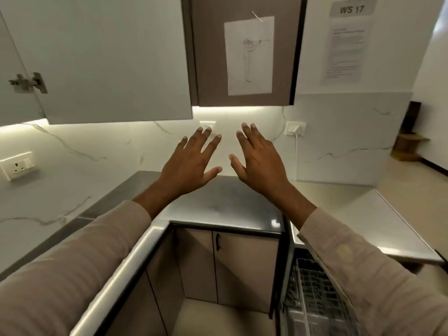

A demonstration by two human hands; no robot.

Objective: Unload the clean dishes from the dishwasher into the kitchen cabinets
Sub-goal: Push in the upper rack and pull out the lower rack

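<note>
At the near right, under the right sleeve, the dishwasher (pixel 312 294) stands open, its grey wire rack (pixel 315 284) showing no dishes in the visible part. The upper cabinet door (pixel 109 57), pale and matte, hangs open at the far left, its lower edge above the dark, glossy countertop (pixel 225 204). The left hand (pixel 191 163) and right hand (pixel 259 163) are held side by side over the countertop, palms down, fingers spread, holding nothing. A marbled white backsplash (pixel 97 146) lies behind.
</note>
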